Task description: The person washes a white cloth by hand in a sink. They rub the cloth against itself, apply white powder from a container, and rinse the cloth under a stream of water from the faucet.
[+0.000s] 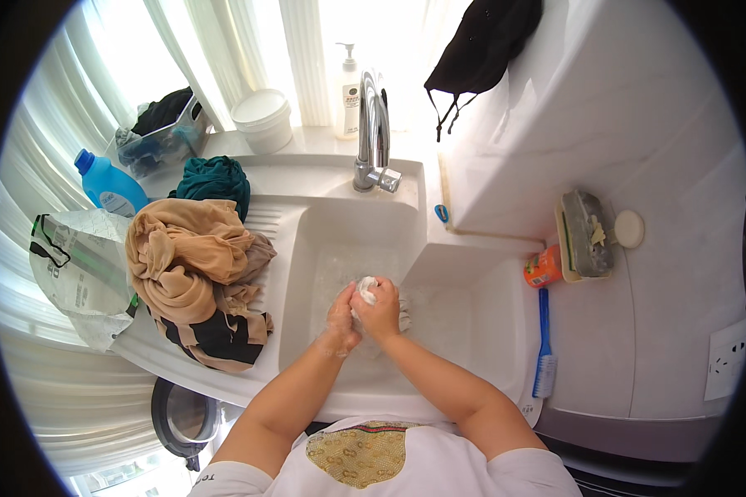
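Note:
Both hands are together over the middle of a white laundry sink. A wet white cloth is bunched between them. My right hand is closed around it, and part of the cloth shows above the fingers. My left hand, with suds on its wrist, presses against the cloth from the left side. More white fabric shows just right of and below my right hand. Sudsy water seems to lie in the basin beneath. The chrome faucet stands at the back; no stream of water is visible from it.
Beige clothes and a dark green garment are heaped on the ribbed drainboard at left. Nearby are a blue detergent bottle, a white tub and a pump bottle. A blue scrub brush lies along the right rim.

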A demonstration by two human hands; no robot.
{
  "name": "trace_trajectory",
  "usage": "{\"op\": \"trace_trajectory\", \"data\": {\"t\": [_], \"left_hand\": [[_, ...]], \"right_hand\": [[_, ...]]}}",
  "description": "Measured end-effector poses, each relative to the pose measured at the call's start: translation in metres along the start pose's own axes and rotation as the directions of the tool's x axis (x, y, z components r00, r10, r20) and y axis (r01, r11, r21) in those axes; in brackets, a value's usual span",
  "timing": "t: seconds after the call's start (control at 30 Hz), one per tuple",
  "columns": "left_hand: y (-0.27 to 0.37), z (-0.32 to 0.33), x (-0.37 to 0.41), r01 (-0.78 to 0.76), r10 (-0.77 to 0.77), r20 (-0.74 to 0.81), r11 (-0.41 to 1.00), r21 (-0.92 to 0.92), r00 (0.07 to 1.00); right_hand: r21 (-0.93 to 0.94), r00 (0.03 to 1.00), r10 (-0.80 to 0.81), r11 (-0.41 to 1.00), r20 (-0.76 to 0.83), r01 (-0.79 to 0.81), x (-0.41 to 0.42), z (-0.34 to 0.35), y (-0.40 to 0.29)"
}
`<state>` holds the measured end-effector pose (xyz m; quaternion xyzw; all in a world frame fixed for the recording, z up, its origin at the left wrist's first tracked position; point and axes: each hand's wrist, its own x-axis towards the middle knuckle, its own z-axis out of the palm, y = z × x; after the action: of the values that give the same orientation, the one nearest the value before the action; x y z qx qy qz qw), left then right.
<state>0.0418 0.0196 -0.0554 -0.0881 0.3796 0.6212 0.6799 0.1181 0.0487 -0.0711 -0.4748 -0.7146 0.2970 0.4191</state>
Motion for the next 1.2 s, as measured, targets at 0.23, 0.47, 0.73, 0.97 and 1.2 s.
{"op": "trace_trajectory", "data": {"t": [0.23,0.47,0.73,0.97,1.2], "left_hand": [[-0.003,0.002,-0.001,0.031,-0.026,-0.058,0.995,0.093,0.998],[0.003,-0.013,0.004,0.078,-0.074,-0.048,0.993,0.087,0.996],[-0.007,-0.071,0.037,0.148,-0.089,0.358,0.979,-0.140,0.930],[0.007,-0.059,0.038,0.362,-0.275,0.509,0.929,-0.079,0.816],[0.017,-0.008,0.010,-0.032,0.033,-0.010,0.994,0.107,0.999]], "right_hand": [[0.177,0.932,0.359,0.915,0.056,-0.363,0.020,0.009,0.025],[0.226,0.972,0.036,0.970,0.231,-0.089,-0.005,0.006,0.011],[0.267,0.955,-0.238,0.946,0.177,0.186,-0.004,-0.010,-0.030],[0.093,0.989,0.141,0.986,-0.045,-0.137,0.022,0.016,0.018],[-0.014,0.999,0.004,1.000,0.036,-0.004,0.056,-0.013,0.030]]}}
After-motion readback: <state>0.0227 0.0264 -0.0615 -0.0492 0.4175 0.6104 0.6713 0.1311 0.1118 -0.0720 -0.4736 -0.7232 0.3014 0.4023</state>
